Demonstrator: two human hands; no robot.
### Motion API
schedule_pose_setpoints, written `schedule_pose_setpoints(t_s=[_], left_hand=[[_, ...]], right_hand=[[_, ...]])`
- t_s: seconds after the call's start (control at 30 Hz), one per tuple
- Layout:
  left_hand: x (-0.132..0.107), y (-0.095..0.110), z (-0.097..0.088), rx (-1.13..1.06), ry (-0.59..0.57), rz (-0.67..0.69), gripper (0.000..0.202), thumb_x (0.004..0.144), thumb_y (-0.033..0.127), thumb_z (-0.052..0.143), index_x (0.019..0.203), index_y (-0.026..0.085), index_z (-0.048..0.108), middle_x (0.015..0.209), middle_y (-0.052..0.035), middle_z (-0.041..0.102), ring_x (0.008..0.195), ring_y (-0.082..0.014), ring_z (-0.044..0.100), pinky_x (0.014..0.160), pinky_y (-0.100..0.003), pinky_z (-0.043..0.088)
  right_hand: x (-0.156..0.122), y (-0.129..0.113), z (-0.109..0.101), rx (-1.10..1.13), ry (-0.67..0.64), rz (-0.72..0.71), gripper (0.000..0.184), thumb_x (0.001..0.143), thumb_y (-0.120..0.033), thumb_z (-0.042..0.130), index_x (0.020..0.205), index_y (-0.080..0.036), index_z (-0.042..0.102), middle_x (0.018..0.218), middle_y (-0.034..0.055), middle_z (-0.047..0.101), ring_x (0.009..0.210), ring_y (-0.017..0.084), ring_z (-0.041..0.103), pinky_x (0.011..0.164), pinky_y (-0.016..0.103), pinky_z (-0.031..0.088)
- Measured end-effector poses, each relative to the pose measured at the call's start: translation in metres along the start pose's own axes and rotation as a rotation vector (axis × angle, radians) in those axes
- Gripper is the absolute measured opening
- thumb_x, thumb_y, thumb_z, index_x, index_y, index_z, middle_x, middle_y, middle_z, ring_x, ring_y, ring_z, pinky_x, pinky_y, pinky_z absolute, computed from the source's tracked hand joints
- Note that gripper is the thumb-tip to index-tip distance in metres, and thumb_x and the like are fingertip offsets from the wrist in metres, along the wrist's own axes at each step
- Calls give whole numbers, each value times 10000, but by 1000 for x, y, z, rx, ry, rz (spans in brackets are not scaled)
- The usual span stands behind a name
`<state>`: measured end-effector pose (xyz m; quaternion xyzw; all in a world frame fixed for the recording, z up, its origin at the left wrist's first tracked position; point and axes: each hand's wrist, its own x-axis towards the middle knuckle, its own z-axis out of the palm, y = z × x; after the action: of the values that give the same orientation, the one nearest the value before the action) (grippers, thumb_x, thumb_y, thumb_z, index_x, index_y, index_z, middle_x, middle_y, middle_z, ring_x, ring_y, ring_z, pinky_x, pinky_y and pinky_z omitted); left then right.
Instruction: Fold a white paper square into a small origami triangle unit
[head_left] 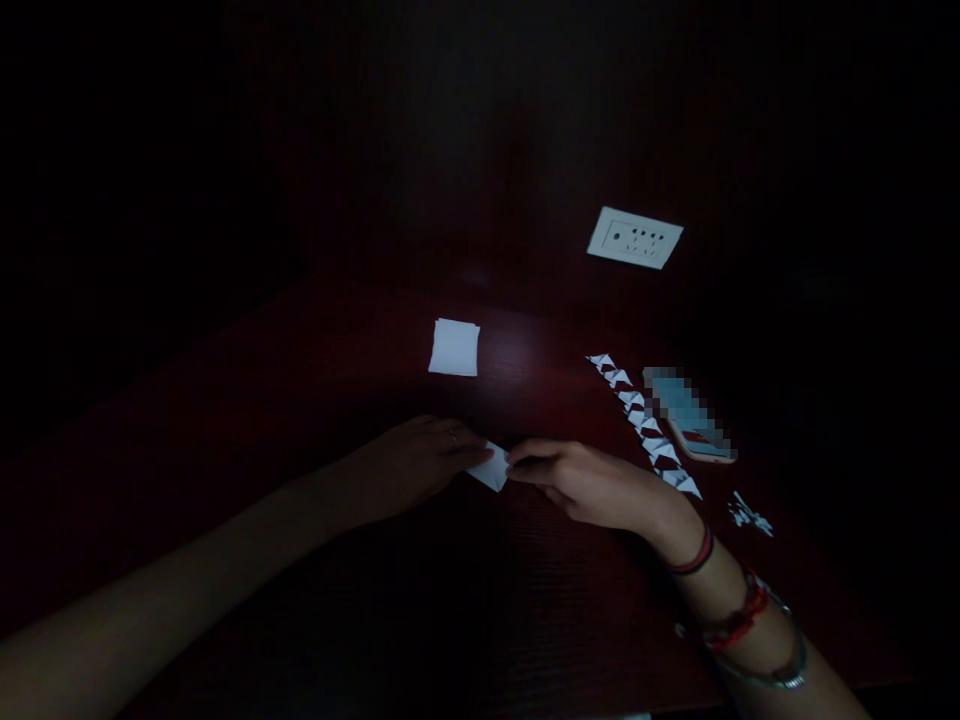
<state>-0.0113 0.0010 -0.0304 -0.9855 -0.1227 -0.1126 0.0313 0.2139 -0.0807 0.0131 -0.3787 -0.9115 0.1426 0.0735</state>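
A small folded piece of white paper (493,468) lies on the dark red table between my two hands, with a crease line running toward its lower corner. My left hand (426,458), with a ring on one finger, holds the paper's left side; its fingers cover that part. At the right corner, my right hand (574,478) pinches the paper between thumb and fingers. Beyond them rests a stack of white square sheets (454,348). To the right, a row of folded white paper pieces (643,425) stretches diagonally toward my right wrist.
A phone (690,415) with a blurred screen lies just right of the row. Small white paper scraps (750,515) are scattered nearer me. A white wall socket (635,238) is set at the back. The surroundings are very dark.
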Motion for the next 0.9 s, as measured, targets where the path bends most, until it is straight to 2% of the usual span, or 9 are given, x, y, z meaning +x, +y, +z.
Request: schedule_pose_setpoints(t_s=[0.13,0.4,0.57,0.73,0.9], left_hand=[[0,2,0,-11,25,-10,427,842,118,439,1245,252,391,1237,-31,468,1093,-183,441,892,-327,329],[-4,3,3,-28,-12,-46,494,826,87,426,1281,258,339,1293,-15,419,1131,-190,405,909,-340,317],[-4,2,4,-24,-5,-28,500,819,92,426,1287,244,338,1280,-32,435,1115,-200,418,891,-343,332],[-3,1,4,-32,1,-30,492,824,91,417,1283,249,345,1272,-22,441,1111,-186,415,892,-325,332],[-3,3,2,-14,21,-15,471,817,98,429,1268,225,374,1259,-33,455,1104,-186,423,886,-313,335]], right_hand=[[-1,-1,1,3,-10,19,430,750,27,410,1118,-153,541,1175,71,509,1035,146,511,887,265,432],[1,0,2,48,24,20,427,750,37,382,1096,-148,552,1180,66,512,1070,143,491,925,263,408],[7,4,6,68,103,31,424,752,41,373,1091,-141,550,1093,70,558,1007,138,520,882,267,438],[12,8,12,-13,176,51,345,785,-11,387,1054,-125,571,1034,83,558,967,146,515,862,273,434],[17,11,14,-94,158,78,319,789,-47,412,1050,-146,569,939,69,537,831,132,518,759,254,451]])
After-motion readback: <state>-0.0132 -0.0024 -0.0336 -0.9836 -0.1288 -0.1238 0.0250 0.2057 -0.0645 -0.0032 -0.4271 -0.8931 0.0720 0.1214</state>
